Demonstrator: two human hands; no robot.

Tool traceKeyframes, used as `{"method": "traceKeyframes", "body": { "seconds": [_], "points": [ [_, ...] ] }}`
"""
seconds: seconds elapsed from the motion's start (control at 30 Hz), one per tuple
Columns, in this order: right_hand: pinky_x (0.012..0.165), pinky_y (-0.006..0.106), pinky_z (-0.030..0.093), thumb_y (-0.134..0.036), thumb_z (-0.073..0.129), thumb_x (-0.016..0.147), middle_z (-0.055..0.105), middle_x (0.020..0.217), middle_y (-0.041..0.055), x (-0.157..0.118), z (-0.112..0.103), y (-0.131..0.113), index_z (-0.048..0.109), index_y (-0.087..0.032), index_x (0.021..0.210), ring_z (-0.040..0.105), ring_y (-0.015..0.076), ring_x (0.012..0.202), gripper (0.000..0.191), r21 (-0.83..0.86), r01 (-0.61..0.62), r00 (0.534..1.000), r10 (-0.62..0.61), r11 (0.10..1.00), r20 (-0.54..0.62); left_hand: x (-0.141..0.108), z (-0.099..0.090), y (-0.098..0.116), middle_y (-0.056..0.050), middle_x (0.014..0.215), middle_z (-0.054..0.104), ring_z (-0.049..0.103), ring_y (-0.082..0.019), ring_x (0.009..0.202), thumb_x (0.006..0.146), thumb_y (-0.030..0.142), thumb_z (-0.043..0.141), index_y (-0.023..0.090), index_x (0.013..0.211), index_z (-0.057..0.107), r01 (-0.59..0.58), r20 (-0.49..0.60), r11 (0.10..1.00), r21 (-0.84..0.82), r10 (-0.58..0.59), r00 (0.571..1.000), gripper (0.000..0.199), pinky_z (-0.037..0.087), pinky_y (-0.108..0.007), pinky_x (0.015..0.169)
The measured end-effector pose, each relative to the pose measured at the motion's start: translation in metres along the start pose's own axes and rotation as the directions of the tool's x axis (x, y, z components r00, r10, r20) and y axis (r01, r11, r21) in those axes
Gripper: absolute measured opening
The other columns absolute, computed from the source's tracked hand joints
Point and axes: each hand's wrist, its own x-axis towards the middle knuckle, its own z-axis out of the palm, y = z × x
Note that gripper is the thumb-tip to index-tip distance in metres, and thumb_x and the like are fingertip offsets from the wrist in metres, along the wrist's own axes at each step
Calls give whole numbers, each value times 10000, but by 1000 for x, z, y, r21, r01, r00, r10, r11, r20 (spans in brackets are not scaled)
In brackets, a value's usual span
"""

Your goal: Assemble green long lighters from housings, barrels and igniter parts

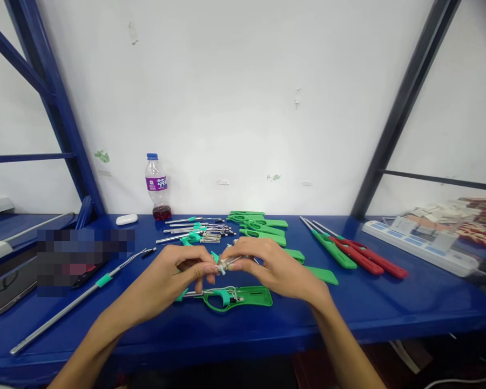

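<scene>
Over the blue table, my right hand (263, 262) grips a small clear part with a whitish fitting (223, 265), which looks like a lighter's fuel tank. My left hand (188, 270) is closed in a pinch at the fitting's left end; whether it holds a thin tube there is too small to tell. Just below both hands lies a green lighter shell half (255, 296), with a teal trigger (225, 296) and white wires in it. Behind the hands are several metal lighter rods with teal triggers (194, 229) and several green shell halves (263, 227).
Red and green long-necked lighters (360, 256) lie at right, beside a white power strip (421, 246). A drink bottle (157, 189) and a white case (127, 219) stand near the wall. At left are a long rod (65, 313) and a dark phone-like device (12, 286).
</scene>
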Motion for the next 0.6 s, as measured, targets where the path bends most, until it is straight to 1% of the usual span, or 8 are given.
{"method": "traceKeyframes", "body": {
  "seconds": [0.07, 0.17, 0.23, 0.33, 0.43, 0.47, 0.53, 0.6],
  "points": [
    [855, 263, 466, -110, 661, 1099, 736, 1089, -20, 0, 0, -3, 733, -226, 1172, 660, 173, 943, 155, 27, 17, 1000, -17, 999, -2, 0, 0, 0, 13, 720, 718, 607, -93, 607, 992, 380, 655, 197, 765, 739, 24, 33, 995, -93, -21, 999, 304, 411, -187, 549],
    [860, 261, 462, -104, 648, 1103, 736, 1091, -12, 1, 1, -3, 733, -213, 1174, 658, 174, 953, 156, 53, 40, 999, -40, 998, 6, 1, 0, -4, -12, 710, 726, 596, -97, 607, 971, 442, 688, 183, 770, 754, 51, 78, 978, -202, -36, 996, 334, 397, -176, 524],
    [863, 259, 462, -115, 641, 1109, 740, 1110, -12, 2, 1, 0, 731, -217, 1179, 665, 176, 977, 153, 76, 40, 999, -41, 996, 15, 3, 1, -8, -19, 704, 720, 588, -99, 594, 964, 483, 696, 176, 792, 755, 74, 91, 969, -236, -54, 994, 356, 375, -170, 494],
    [867, 263, 461, -158, 599, 1135, 736, 1137, -10, 1, -3, 3, 718, -226, 1166, 668, 183, 998, 140, 87, -2, 1000, -1, 996, 28, 8, 7, -12, -23, 738, 717, 618, -109, 588, 1008, 532, 616, 173, 869, 756, 76, 98, 967, -244, -54, 994, 410, 368, -182, 473],
    [816, 279, 446, -215, 502, 1169, 717, 1050, -3, -3, -10, 4, 674, -225, 1132, 655, 186, 919, 176, 6, -100, 994, 100, 995, 34, 12, 17, -15, -28, 782, 727, 645, -128, 624, 1069, 552, 465, 179, 943, 758, 57, 50, 989, -139, -51, 997, 491, 425, -217, 536],
    [790, 284, 439, -236, 464, 1179, 701, 990, -6, -5, -12, 4, 648, -222, 1115, 643, 186, 876, 195, -23, -141, 989, 142, 990, 36, 13, 20, -16, -26, 794, 731, 648, -138, 654, 1081, 546, 432, 186, 943, 757, 50, 22, 997, -62, -48, 999, 505, 444, -232, 578],
    [740, 294, 428, -279, 392, 1190, 640, 883, -18, -9, -15, 4, 570, -221, 1057, 604, 184, 789, 229, -61, -221, 974, 223, 973, 31, 13, 25, -19, -18, 831, 739, 652, -163, 732, 1083, 528, 432, 210, 940, 753, 33, -27, 990, 140, -29, 999, 474, 459, -263, 660],
    [707, 301, 423, -327, 363, 1189, 585, 856, -22, -12, -15, 3, 476, -230, 997, 569, 188, 752, 242, -98, -289, 956, 292, 952, 14, 11, 28, -22, -10, 905, 747, 654, -191, 826, 1071, 495, 483, 239, 953, 751, 17, -26, 943, 332, -9, 1000, 389, 461, -293, 738]
  ]
}}
